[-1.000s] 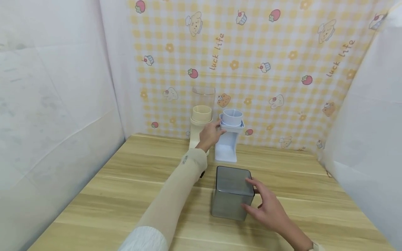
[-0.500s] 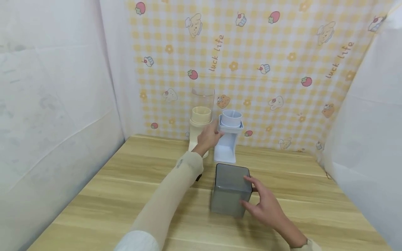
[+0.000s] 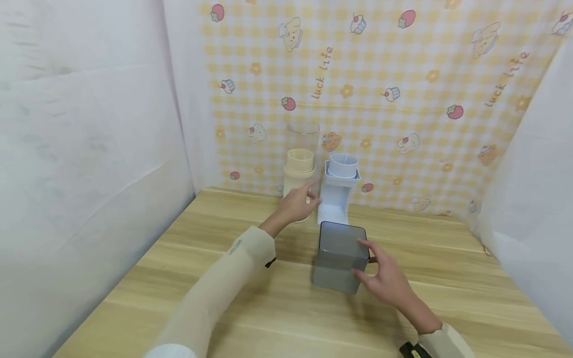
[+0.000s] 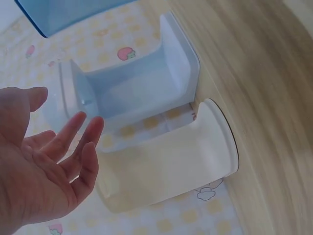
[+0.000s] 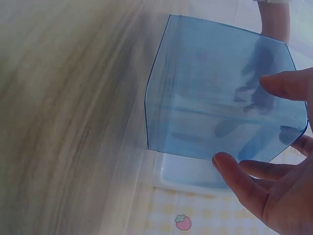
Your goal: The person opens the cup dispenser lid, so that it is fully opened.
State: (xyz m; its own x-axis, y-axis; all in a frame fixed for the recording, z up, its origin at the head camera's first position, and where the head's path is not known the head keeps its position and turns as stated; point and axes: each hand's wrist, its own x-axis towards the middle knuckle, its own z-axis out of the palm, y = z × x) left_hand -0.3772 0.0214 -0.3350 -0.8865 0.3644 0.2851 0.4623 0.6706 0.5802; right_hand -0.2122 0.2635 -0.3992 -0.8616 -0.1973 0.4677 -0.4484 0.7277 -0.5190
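My right hand (image 3: pixel 389 281) grips a translucent grey, square container (image 3: pixel 342 256) by its right side, thumb on the near face and fingers toward the far one. In the right wrist view, the container (image 5: pixel 210 93) looks bluish and see-through. Behind it stands a pale blue dispenser stand (image 3: pixel 333 201) with a round collar on top. My left hand (image 3: pixel 295 203) is in front of a cream stand (image 3: pixel 293 184), beside the blue one. Its fingers are loosely bent and hold nothing; in the left wrist view the palm of this hand (image 4: pixel 49 161) shows.
A clear cylinder (image 3: pixel 303 134) rises around the cream stand's collar. Behind the stands hangs a checked cloth (image 3: pixel 380 129) with cartoon prints. White sheets (image 3: pixel 89 139) enclose the sides of the wooden table (image 3: pixel 268 308).
The container has moved away from me toward the blue stand in my right hand. My left hand has drawn back from the blue stand's top and come lower. The head view has shifted slightly.
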